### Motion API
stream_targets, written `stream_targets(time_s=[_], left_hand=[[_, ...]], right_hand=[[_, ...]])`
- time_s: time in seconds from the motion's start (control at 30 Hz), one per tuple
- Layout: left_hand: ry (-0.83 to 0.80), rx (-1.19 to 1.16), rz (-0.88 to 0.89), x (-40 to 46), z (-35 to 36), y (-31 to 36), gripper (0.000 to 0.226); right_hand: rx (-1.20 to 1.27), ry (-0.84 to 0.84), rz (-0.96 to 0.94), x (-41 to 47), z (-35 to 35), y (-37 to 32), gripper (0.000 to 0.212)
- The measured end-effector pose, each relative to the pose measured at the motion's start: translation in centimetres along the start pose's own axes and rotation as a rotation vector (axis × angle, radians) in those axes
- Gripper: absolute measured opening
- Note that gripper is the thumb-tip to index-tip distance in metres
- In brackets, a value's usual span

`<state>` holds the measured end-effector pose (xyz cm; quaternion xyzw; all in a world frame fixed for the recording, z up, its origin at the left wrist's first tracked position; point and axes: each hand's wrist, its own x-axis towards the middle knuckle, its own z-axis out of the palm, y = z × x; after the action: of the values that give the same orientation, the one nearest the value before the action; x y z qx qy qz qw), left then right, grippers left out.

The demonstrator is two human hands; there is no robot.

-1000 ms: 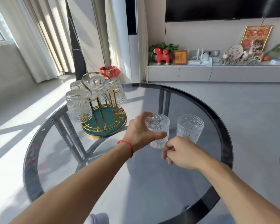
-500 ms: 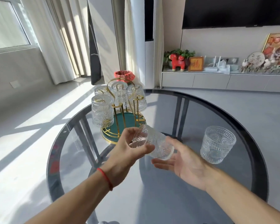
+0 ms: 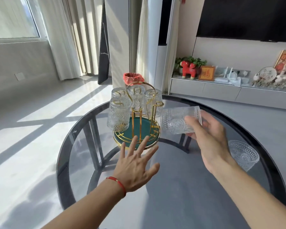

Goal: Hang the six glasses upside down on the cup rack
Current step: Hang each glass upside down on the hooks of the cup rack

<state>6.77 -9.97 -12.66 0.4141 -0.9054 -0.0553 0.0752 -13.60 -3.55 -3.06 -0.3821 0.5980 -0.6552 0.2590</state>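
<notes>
A gold wire cup rack (image 3: 139,113) with a round green base (image 3: 139,132) stands at the far side of the round glass table (image 3: 76,154). Several ribbed clear glasses (image 3: 117,116) hang upside down on its pegs. My right hand (image 3: 208,139) holds another ribbed glass (image 3: 175,121) tilted on its side, just right of the rack and level with a bare gold peg (image 3: 158,104). My left hand (image 3: 135,164) hovers open with spread fingers in front of the rack's base, holding nothing. One more glass (image 3: 243,155) stands upright on the table, partly behind my right wrist.
The table has a dark rim and dark legs showing through the top. Beyond it are a red-lined bin (image 3: 133,78), curtains, and a low cabinet (image 3: 221,91) with ornaments under a wall television. Sunlit floor lies to the left.
The glass passed from my left hand to my right hand, which carried it up beside the rack. My left hand let go and opened. The view moved closer to the rack.
</notes>
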Motion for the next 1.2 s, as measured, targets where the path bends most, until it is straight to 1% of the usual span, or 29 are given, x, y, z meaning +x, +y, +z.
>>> stream_targets(time_s=[0.03, 0.07, 0.1, 0.2, 0.3, 0.37, 0.47, 0.53, 0.7, 0.9, 1.0, 1.1, 1.2], left_hand=[[0.008, 0.028, -0.004, 0.0, 0.5, 0.0, 0.074], [0.009, 0.052, -0.014, 0.0, 0.9, -0.1, 0.074], [0.004, 0.076, -0.021, 0.0, 1.3, -0.3, 0.073], [0.005, 0.124, -0.025, 0.0, 2.3, -0.7, 0.07], [0.016, 0.112, -0.027, 0.1, 2.9, -0.9, 0.069], [0.019, 0.105, -0.026, 0.1, 3.0, -0.9, 0.068], [0.019, 0.094, -0.028, 0.1, 3.1, -1.0, 0.068], [0.024, 0.097, -0.028, 0.2, 3.2, -0.9, 0.069], [0.029, 0.095, -0.027, 0.1, 3.1, -0.9, 0.07], [0.012, 0.113, -0.034, 0.2, 3.1, -0.8, 0.072], [0.027, 0.104, -0.04, 0.2, 3.1, -0.8, 0.076], [0.025, 0.105, -0.044, 0.1, 2.6, -0.7, 0.078], [0.063, 0.079, -0.096, 0.0, 1.4, 0.1, 0.081]], right_hand=[[-0.075, 0.026, -0.056, 0.7, 0.3, -0.7, 0.072], [-0.151, 0.052, -0.117, 1.5, 0.7, -1.5, 0.08], [-0.225, 0.074, -0.177, 2.2, 1.2, -2.2, 0.082], [-0.393, 0.102, -0.305, 3.9, 2.6, -3.6, 0.072], [-0.557, 0.055, -0.316, 5.3, 4.1, -3.8, 0.064], [-0.652, 0.014, -0.346, 5.8, 5.0, -3.5, 0.068], [-0.713, -0.024, -0.372, 5.6, 6.7, -3.1, 0.081], [-0.774, -0.048, -0.38, 5.5, 7.7, -2.6, 0.083], [-0.864, -0.106, -0.36, 5.2, 9.2, -1.2, 0.085], [-0.915, -0.125, -0.38, 5.3, 9.2, -0.1, 0.077], [-0.939, -0.172, -0.399, 5.3, 9.0, 0.0, 0.082], [-0.889, -0.233, -0.397, 4.2, 8.2, -0.2, 0.089], [-0.869, -0.236, -0.459, 2.1, 6.2, 0.2, 0.081]])
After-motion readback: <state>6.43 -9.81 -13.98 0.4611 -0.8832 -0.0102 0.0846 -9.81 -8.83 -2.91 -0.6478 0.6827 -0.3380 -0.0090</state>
